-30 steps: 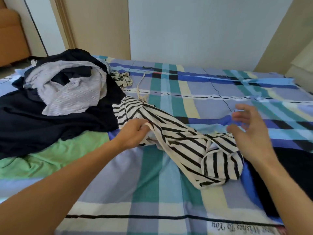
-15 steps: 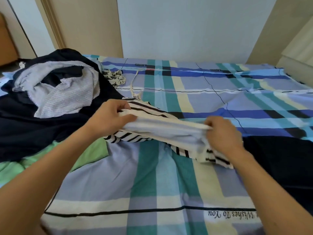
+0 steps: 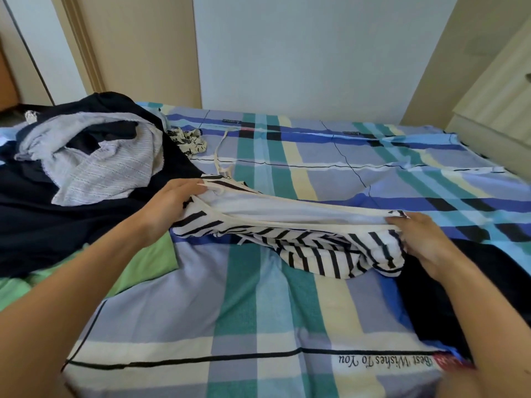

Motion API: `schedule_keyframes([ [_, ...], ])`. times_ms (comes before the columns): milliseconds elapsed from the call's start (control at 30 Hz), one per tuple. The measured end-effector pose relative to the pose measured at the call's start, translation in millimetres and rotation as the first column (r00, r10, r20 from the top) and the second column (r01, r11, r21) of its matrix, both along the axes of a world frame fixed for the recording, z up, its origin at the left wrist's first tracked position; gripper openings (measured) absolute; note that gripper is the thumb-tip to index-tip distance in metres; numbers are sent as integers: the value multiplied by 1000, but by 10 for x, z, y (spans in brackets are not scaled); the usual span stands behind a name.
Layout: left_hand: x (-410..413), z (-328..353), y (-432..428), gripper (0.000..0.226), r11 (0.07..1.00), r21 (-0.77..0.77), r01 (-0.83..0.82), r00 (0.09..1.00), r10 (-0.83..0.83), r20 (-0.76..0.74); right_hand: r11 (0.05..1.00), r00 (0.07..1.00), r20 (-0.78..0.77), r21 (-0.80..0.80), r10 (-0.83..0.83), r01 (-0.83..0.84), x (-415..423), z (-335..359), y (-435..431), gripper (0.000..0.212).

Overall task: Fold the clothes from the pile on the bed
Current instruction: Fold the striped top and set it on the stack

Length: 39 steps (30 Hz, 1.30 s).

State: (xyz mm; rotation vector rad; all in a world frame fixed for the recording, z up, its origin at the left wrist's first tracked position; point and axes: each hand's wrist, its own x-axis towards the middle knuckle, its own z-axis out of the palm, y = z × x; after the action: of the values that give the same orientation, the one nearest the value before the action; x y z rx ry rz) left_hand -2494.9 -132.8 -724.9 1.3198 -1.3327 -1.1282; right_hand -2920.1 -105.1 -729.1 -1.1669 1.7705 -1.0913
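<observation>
A black-and-white striped garment (image 3: 316,251) with cream trim and thin straps lies stretched across the middle of the checked bed sheet (image 3: 258,317). My left hand (image 3: 169,205) grips its left end, fingers curled over the trim. My right hand (image 3: 422,239) holds its right end, fingers tucked into the cloth. The garment's white inside shows between my hands, and its lower part sags in folds onto the sheet. The pile of clothes (image 3: 86,173) sits at the left: dark navy cloth with a grey knitted piece (image 3: 103,165) on top.
A green cloth (image 3: 138,268) lies under the pile's front edge. A small patterned cream-and-black item (image 3: 189,140) sits behind the pile. A dark garment (image 3: 448,297) lies flat under my right forearm. Walls stand behind the bed, and a pale cabinet (image 3: 500,110) is at the right.
My right hand came down from the air and took hold of the garment's right end. Both hands then pulled it apart, so it now spans wider between them.
</observation>
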Motion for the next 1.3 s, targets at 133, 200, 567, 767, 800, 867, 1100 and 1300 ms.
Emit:
schedule_keyframes([
  [133,-3,34,125,29,950,-196,243,957,-202,208,990,984,117,-8,137,-137,-2,12,62,24],
  [200,74,12,160,37,920,-194,340,893,-251,374,946,946,31,-3,324,-324,-48,21,159,35],
  [567,685,705,-127,34,911,-315,267,602,98,792,879,779,-539,-137,321,-457,-115,307,73,52],
  [767,570,2246,-214,31,841,-527,125,689,308,656,802,854,-518,-526,-39,-283,21,1958,-282,30],
  [800,576,2496,-212,27,840,-529,121,712,298,636,793,863,-500,-553,-70,-256,24,2216,-334,23],
  [867,612,3111,-154,19,839,-528,129,755,262,601,766,897,-431,-608,-96,-210,22,2829,-381,13],
  [1100,821,4965,258,11,720,-693,28,838,362,409,579,965,-259,-791,-26,-197,192,4855,19,10],
  [1300,959,6123,543,14,516,-844,-144,818,542,191,471,965,-206,-843,161,-259,373,6046,497,17],
])
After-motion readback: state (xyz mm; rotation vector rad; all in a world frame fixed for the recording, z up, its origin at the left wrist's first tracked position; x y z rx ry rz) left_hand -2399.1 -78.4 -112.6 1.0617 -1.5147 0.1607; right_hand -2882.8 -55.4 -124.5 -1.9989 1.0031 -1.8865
